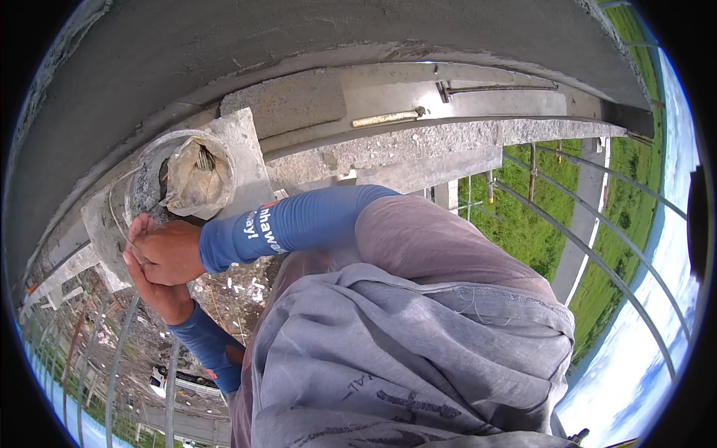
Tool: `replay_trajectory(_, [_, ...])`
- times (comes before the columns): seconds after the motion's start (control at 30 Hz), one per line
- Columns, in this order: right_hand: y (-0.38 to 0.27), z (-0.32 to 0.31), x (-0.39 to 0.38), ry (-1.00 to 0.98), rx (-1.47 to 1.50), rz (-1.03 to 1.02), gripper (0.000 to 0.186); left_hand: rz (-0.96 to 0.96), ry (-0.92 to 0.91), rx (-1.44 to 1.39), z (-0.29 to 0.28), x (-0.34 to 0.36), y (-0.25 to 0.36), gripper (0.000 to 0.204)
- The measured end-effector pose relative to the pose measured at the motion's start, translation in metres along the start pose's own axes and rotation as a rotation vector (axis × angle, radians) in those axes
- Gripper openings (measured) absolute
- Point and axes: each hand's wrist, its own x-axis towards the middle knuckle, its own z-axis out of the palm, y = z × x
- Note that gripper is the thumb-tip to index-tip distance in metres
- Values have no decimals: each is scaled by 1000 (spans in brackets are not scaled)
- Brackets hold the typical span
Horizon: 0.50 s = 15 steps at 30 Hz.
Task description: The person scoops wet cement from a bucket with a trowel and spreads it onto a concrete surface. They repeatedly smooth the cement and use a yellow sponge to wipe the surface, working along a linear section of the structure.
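Note:
Both hands meet at the left, beside a round, cement-smeared bucket [226, 145] standing on a grey board. My right hand [166, 252] is closed, its fingers pinched at the lower end of the bucket's thin wire handle [113, 198]. Just below it, pressed against its fingers, is my left hand [159, 293], also closed; whatever lies between its fingers is hidden. Inside the bucket sits a crumpled, dusty bag [196, 181] with its mouth open. Some thin greyish pieces show in it, too small to name. Blue sleeves cover both forearms.
A plastered grey wall [336, 33] curves along the top. On the ledge below it lie a pale rod [385, 118] and a long-handled metal tool [500, 88]. Metal scaffold bars [590, 254] run at the right above grass. Rubble [231, 299] lies far below.

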Motion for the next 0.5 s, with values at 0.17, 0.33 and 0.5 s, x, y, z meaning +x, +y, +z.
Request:
replay_trajectory(0.17, [11, -20, -13, -116, -123, -134, 33, 141, -139, 263, -1, 2, 2, 39])
replay_trajectory(0.33, [71, -92, -79, 346, -134, -302, 23, 45, -277, -43, -8, 5, 11, 22])
replay_trajectory(0.5, [222, -200, -149, 551, -783, 747, 36, -59, -276, -58, -10, -1, 3, 18])
